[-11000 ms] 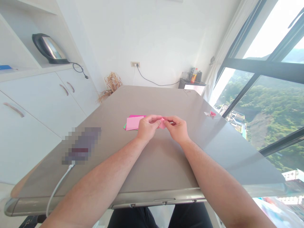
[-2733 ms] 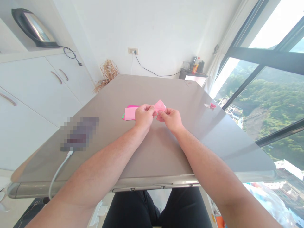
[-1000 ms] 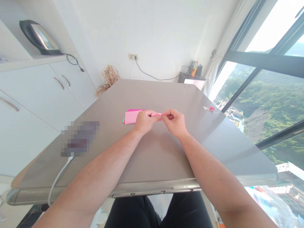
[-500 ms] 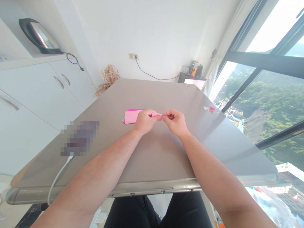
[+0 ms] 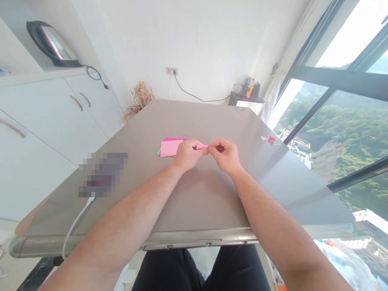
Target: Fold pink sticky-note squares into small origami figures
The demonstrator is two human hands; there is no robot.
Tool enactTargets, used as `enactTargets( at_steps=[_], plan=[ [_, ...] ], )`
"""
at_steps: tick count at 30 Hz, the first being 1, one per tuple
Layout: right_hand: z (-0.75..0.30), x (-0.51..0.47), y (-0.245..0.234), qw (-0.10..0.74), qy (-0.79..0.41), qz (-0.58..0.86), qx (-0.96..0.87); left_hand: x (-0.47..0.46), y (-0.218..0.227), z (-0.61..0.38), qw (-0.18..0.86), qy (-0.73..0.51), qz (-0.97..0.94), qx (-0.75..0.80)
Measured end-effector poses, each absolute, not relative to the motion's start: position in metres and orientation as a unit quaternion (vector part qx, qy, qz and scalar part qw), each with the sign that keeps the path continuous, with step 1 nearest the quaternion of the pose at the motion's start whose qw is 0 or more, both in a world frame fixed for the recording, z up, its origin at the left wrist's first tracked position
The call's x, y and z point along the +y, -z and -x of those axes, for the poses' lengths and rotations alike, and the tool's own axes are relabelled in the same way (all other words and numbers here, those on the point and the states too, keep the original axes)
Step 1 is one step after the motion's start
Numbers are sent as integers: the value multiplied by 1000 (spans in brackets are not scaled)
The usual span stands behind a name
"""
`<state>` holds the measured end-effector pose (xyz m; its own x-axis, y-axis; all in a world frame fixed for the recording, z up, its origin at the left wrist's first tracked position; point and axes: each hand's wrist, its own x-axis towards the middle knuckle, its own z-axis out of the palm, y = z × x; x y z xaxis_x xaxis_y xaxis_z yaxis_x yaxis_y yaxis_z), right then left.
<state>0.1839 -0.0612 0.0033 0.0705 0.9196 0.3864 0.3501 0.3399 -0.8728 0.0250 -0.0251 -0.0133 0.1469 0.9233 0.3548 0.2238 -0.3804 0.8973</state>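
My left hand [image 5: 188, 154] and my right hand [image 5: 226, 156] meet over the middle of the grey table [image 5: 194, 190]. Between their fingertips they pinch a small folded pink paper [image 5: 201, 147], which shows only as a narrow strip. Both hands have their fingers closed on it, just above the tabletop. Just left of my left hand lies a small stack of coloured paper sheets [image 5: 169, 147], pink on top with magenta and green edges showing under it.
A small pink folded piece [image 5: 269, 139] lies near the table's right edge by the window. A blurred device [image 5: 103, 174] with a white cable [image 5: 75, 226] sits at the left. White cabinets stand left; dried grass [image 5: 140, 99] and a side stand with bottles [image 5: 248, 95] lie beyond the table.
Over the last seconds the pink paper went from a raised open flap to a narrow pinched strip. In the last half second the hands barely moved.
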Motion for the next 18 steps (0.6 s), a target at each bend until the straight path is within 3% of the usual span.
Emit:
enactTargets(
  at_steps=[18],
  plan=[
    [-186,-58,-3,527,-321,509,-599,-26,14,-26,410,-495,-644,415]
  ],
)
